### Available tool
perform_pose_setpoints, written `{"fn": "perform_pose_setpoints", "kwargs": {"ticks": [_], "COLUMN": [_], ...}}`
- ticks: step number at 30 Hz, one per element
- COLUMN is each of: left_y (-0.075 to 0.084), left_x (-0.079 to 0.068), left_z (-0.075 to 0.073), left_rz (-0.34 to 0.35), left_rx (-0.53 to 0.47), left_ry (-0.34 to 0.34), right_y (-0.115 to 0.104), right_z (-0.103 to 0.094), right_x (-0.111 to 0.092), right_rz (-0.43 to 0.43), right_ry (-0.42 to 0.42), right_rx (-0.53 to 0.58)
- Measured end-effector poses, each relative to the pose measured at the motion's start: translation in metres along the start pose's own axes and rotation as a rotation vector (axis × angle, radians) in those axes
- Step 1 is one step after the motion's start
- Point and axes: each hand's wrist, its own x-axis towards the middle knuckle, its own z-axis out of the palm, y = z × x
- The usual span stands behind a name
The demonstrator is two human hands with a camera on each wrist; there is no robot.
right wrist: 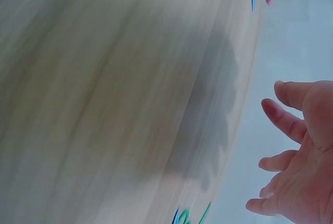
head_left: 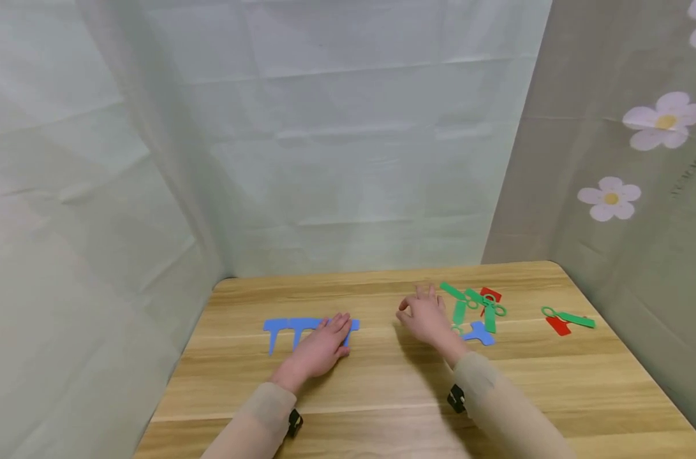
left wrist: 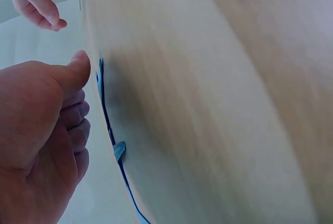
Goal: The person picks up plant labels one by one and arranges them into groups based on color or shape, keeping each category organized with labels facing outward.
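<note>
Blue T-shaped plant labels (head_left: 275,325) lie side by side in a row on the left of the table. Over the right end of that row is my left hand (head_left: 323,347), its fingers straight and covering part of the labels. In the left wrist view a thin blue edge of the labels (left wrist: 106,114) runs beside the hand. My right hand (head_left: 428,319) hovers above the table, just left of a group of green strip labels with rings (head_left: 490,320). Its fingers are spread and loosely bent, with nothing held between them in the right wrist view. Another blue label (head_left: 481,334) lies beside the green ones.
A red label (head_left: 491,292) lies partly under the green ones. Farther right, a green ring label (head_left: 577,319) overlaps a second red label (head_left: 557,326). The wooden table (head_left: 382,408) meets hanging cloth (head_left: 353,159) at its back and sides.
</note>
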Motion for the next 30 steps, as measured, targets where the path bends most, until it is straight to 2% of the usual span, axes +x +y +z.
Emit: {"fn": "perform_pose_setpoints", "kwargs": {"ticks": [7,17,30], "left_y": [0.002,0.007,0.009], "left_x": [0.001,0.005,0.01], "left_z": [0.002,0.001,0.002], "left_rz": [0.001,-0.025,-0.044], "left_rx": [0.053,0.09,0.05], "left_ry": [-0.019,-0.092,-0.106], "right_y": [0.017,0.029,0.043], "right_z": [-0.011,-0.022,-0.031], "right_x": [-0.007,-0.013,-0.026], "right_rz": [0.024,0.041,0.038], "right_ry": [0.034,0.05,0.089], "right_rx": [0.003,-0.033,-0.025]}}
